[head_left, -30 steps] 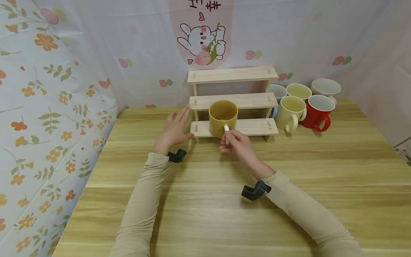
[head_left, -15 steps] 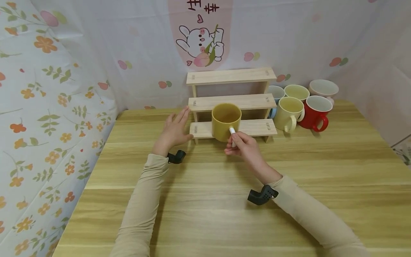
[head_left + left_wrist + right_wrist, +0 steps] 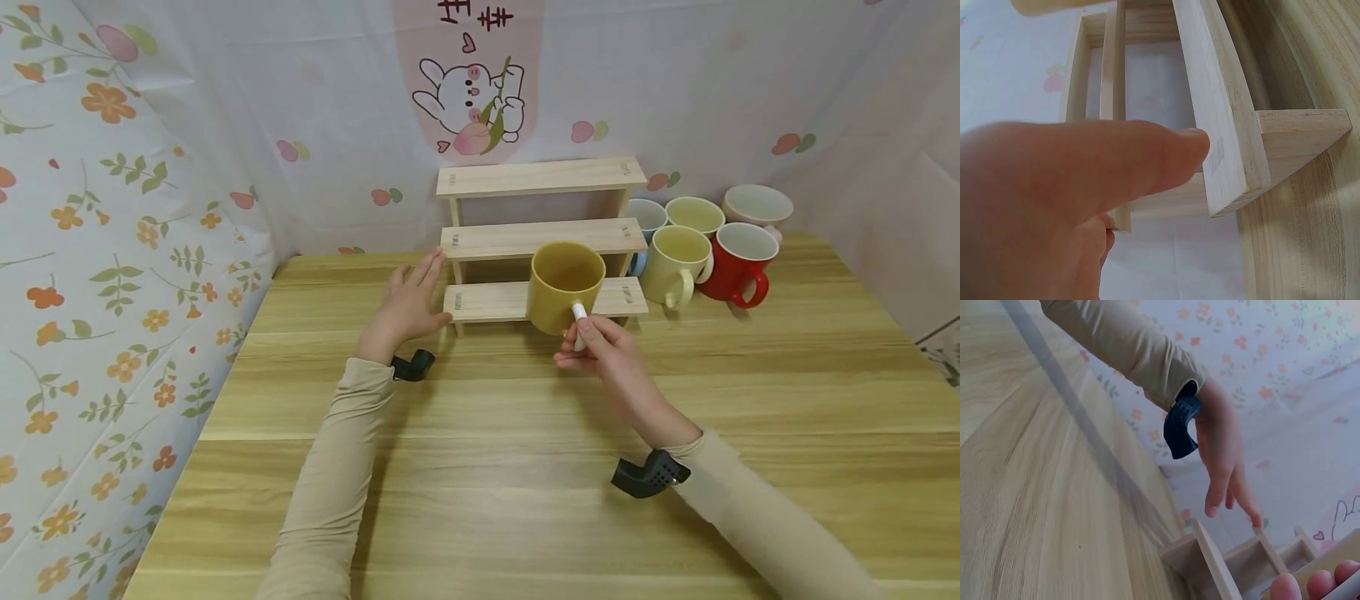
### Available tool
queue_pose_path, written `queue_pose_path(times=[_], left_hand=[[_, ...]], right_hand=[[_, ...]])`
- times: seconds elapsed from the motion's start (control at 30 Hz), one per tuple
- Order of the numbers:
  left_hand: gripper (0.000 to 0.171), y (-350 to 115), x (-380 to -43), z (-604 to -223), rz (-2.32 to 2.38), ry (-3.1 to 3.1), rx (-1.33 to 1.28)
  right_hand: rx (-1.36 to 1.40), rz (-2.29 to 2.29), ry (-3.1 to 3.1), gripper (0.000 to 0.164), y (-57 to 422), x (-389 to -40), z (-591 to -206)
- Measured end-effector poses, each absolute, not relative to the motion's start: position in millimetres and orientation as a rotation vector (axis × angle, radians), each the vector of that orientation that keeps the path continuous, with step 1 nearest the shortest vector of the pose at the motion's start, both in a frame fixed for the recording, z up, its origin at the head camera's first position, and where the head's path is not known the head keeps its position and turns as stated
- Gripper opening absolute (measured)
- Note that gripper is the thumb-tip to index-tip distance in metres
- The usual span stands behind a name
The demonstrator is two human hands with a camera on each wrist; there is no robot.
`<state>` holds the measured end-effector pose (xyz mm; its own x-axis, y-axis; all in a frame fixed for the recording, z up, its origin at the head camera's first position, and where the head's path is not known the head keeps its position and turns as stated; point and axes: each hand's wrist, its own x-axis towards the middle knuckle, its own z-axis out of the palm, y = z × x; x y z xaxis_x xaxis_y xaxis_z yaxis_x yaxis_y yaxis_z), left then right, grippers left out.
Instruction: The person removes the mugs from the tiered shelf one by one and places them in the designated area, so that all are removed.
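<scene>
My right hand (image 3: pixel 607 354) pinches the pale handle (image 3: pixel 578 323) of a mustard-yellow mug (image 3: pixel 564 292), mouth up. In the head view the mug overlaps the front of the lowest tier of a three-step wooden rack (image 3: pixel 540 177), toward its right half. At the rack's left end is my left hand (image 3: pixel 407 310), fingers spread and fairly straight. The left wrist view shows its thumb (image 3: pixel 1147 156) at the end of the front board (image 3: pixel 1216 106). Seen from the right wrist, a left fingertip meets the middle tier's end, while right fingers (image 3: pixel 1319 584) show at the lower right corner.
Right of the rack stand several mugs close together: a red mug (image 3: pixel 738 265), a cream mug (image 3: pixel 678 262), a pale yellow mug (image 3: pixel 695 215), a white-pink mug (image 3: pixel 757 204) and a light blue mug (image 3: pixel 645 215). A printed cloth (image 3: pixel 337 100) hangs behind the wooden table (image 3: pixel 480 467).
My right hand has moved to the right with the yellow mug, from the rack's left-middle part to its right half. The left hand has stayed at the rack's left end.
</scene>
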<state>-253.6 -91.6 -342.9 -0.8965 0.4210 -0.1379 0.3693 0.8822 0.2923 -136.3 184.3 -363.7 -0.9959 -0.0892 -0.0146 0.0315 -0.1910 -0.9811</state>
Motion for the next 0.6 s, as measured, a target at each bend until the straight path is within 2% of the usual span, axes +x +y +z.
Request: queue_pose_path(times=[0.6], left_hand=[[0.096,-91.6,-253.9,-343.6,0.386,2.849,0.59]], right_hand=[[-0.142,-2.571,2.011,0.027,249.5,-106.4,-360.1]])
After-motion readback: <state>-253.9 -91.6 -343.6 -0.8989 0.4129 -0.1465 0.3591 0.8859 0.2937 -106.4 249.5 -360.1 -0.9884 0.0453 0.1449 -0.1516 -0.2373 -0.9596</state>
